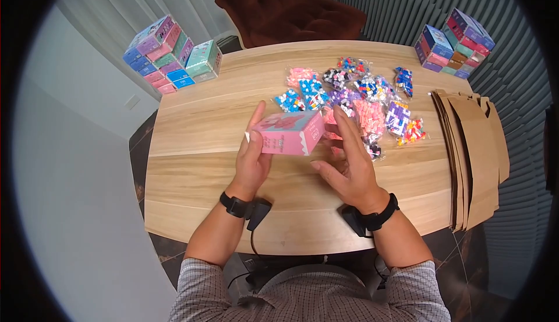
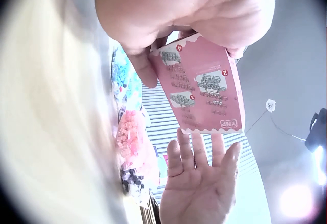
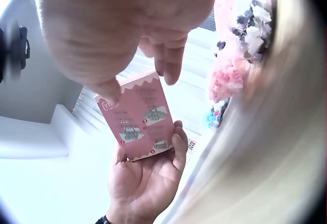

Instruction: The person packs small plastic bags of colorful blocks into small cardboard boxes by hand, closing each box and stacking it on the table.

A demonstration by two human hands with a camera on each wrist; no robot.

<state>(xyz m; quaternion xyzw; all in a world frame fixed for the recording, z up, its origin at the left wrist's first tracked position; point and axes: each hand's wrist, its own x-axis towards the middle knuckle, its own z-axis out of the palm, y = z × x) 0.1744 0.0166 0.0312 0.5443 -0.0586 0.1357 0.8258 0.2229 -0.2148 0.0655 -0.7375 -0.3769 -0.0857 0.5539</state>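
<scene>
A pink box (image 1: pixel 285 141) is held above the table by my left hand (image 1: pixel 251 162), thumb on its near side and fingers round its left end. My right hand (image 1: pixel 352 173) is beside the box's right end, its fingers extended and spread. Printed diagrams cover the pink face of the box (image 2: pixel 209 88) in the left wrist view, where the right hand (image 2: pixel 199 188) shows its palm. In the right wrist view the left hand (image 3: pixel 145 183) grips the lower end of the box (image 3: pixel 138 116); whether the right fingertips touch it I cannot tell.
Behind the hands lie several clear bags of coloured pieces (image 1: pixel 370 118). Stacked boxes stand at the back left (image 1: pixel 166 57) and back right (image 1: pixel 460 42). Flattened brown cardboard (image 1: pixel 474 153) lies along the table's right edge. A brown chair (image 1: pixel 291 10) stands beyond the table.
</scene>
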